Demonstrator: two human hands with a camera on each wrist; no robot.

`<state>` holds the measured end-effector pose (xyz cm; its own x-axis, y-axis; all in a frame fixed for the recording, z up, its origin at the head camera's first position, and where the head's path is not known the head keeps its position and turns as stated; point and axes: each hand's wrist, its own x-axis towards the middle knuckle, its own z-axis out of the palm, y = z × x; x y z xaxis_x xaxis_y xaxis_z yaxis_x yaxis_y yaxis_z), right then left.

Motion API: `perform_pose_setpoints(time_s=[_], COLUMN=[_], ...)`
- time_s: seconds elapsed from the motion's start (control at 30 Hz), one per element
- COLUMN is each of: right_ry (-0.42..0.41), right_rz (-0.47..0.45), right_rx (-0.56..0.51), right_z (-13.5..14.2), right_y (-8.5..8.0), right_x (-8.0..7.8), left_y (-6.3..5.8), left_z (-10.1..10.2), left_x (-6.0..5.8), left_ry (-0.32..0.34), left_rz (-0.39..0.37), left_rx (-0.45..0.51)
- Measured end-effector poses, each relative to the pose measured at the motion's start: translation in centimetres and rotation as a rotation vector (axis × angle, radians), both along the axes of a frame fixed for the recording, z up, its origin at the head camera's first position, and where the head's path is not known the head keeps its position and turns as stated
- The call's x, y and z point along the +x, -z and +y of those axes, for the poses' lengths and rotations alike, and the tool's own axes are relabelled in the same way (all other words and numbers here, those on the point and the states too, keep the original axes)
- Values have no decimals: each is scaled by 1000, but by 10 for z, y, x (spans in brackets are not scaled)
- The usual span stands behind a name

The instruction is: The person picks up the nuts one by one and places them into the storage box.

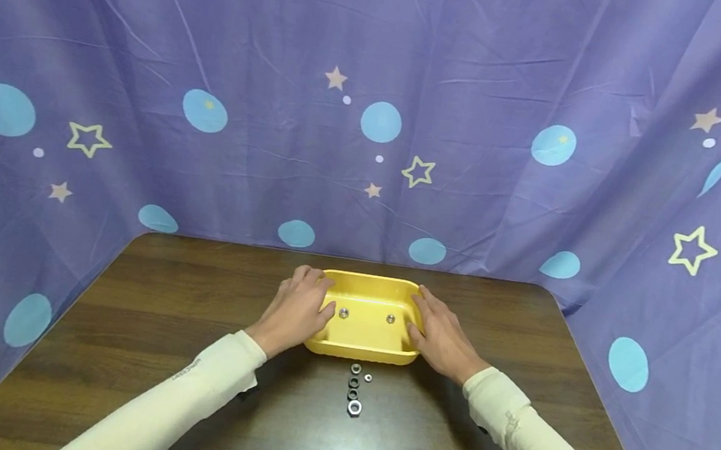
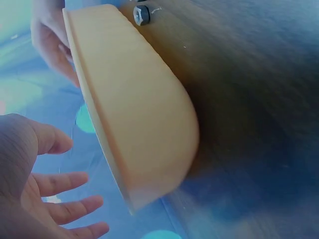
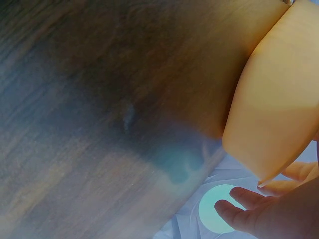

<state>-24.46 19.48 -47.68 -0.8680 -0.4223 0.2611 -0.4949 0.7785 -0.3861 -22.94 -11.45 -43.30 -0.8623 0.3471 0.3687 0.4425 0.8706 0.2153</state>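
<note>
A yellow rectangular tray [image 1: 360, 353] with rounded corners sits on the table, holding two small metal nuts, a left nut [image 1: 343, 313] and a right nut [image 1: 391, 319]. At its left end is my left hand [image 1: 300, 308], fingers spread and loosely bent over the rim; the left wrist view shows these fingers [image 2: 75, 211] apart from the tray wall. My right hand [image 1: 444, 336] is at the opposite end, its relaxed fingers [image 3: 249, 199] right at the rim. In front of the tray, several nuts stand in a short column, the nearest being a larger silver nut [image 1: 354, 407].
A small light nut [image 1: 368, 378] lies just right of the column. The brown wood-grain table [image 1: 185, 308] reaches back to a purple curtain [image 1: 268, 91] with stars and blue dots, which also hangs along both sides.
</note>
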Motion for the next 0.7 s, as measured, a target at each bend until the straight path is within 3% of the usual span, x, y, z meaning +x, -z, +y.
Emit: perform_pose_setpoints(time_s=[0.33, 0.7], right_ry=[0, 4], right_rz=[-13, -25], right_rx=[-7, -12], right_z=[0, -2], right_y=[-1, -2], right_x=[0, 2], left_y=[17, 32], left_z=[-27, -34], left_x=[10, 14], left_ry=[-67, -84], left_rz=[-26, -130], left_rx=[86, 100])
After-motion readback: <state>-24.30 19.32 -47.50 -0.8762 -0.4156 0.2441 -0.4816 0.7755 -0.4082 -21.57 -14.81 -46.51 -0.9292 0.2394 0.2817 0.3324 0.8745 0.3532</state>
